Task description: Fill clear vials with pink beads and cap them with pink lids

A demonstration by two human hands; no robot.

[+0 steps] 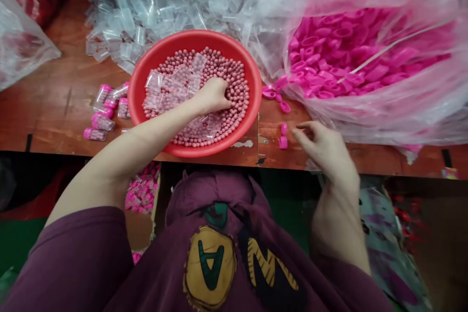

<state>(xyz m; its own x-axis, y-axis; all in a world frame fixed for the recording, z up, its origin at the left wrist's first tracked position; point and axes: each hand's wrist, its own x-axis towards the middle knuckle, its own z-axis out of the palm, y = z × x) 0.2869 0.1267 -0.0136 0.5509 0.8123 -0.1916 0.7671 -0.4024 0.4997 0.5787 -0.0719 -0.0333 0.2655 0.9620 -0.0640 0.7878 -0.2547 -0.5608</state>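
My left hand reaches into a red plastic basin of small pink beads. Its fingers are curled down among the beads, and whatever they hold is hidden. Several clear plastic tubes lie on the beads around it. My right hand is over the table, right of the basin, slightly blurred. Its thumb and fingers are apart, with nothing visible between them. Just left of those fingertips, a pink flip-top cap lies on the table with its lid open.
Bead-filled bottles with pink caps lie left of the basin. Behind it is a heap of clear tubes. A plastic bag of pink caps fills the right. Below the table edge, a box holds more pink-capped pieces.
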